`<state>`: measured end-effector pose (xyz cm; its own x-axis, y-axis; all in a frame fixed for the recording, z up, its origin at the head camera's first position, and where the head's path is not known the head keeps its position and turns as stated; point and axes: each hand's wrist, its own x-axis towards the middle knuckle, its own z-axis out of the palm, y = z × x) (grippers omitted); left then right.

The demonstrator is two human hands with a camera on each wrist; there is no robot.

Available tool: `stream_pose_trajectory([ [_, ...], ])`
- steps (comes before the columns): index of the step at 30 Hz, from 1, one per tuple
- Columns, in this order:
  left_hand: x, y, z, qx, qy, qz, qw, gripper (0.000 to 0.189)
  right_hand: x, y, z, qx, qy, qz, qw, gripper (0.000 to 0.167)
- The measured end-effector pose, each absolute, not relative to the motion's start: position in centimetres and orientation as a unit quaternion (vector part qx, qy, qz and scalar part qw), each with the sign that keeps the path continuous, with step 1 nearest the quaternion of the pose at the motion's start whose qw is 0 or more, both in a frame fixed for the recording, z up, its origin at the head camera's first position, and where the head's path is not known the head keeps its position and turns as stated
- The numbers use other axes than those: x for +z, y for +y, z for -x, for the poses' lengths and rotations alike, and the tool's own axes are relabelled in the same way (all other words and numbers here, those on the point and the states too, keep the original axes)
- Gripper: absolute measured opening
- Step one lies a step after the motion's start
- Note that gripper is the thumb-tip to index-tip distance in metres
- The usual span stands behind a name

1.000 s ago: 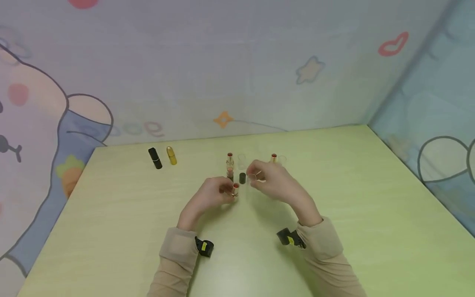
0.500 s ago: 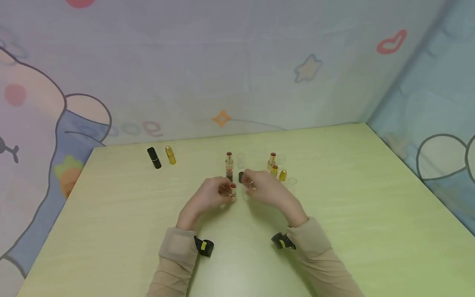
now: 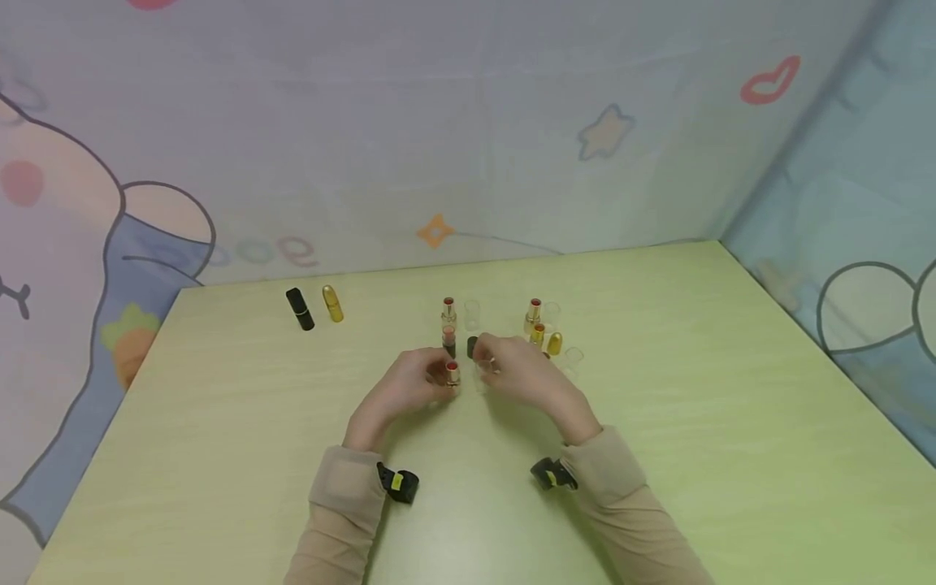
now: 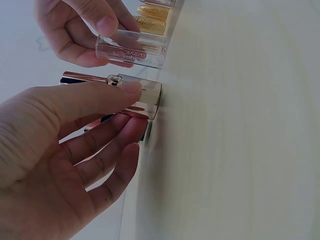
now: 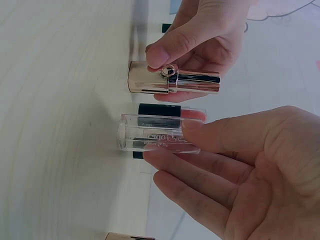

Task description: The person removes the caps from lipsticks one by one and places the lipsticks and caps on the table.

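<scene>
My left hand (image 3: 409, 382) pinches an uncapped gold lipstick (image 5: 197, 81) by its pale base, thumb against fingers. It stands upright on the table, red tip up. A little to its right, my right hand (image 3: 522, 370) holds a clear lipstick cap (image 5: 131, 132) with printed lettering between thumb and fingers, upright and low at the table. Just behind the hands stand a black-based lipstick (image 3: 449, 343) with a pink tip and a black cap (image 3: 472, 348), partly hidden by the right hand.
Farther back are another gold lipstick (image 3: 448, 312) and a clear cap (image 3: 472, 315). Right of the right hand stand uncapped lipsticks (image 3: 533, 314), a gold cap (image 3: 556, 344) and clear caps (image 3: 574, 357). A black lipstick tube (image 3: 300, 309) and a gold tube (image 3: 332, 304) lie at back left.
My right hand has brought the clear cap left and toward me, down beside the lipstick. The left hand and its lipstick have shifted slightly left.
</scene>
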<state>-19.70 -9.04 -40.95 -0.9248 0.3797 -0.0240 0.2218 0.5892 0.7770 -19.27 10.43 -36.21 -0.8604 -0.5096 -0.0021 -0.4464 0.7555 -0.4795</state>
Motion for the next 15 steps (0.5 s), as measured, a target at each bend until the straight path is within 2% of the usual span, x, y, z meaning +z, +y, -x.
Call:
stream_pose_trajectory([
  [9,-40.97,-9.23,19.5,0.419,0.888,-0.164,0.097,0.021,-36.2,10.29,19.25,-0.234,0.936,0.253,0.067,0.016],
  [15,-40.76,-9.28,19.41,0.422,0.887,-0.158,0.103,0.024,-35.81,10.36,19.03,-0.24,0.937,0.241,0.082,0.028],
])
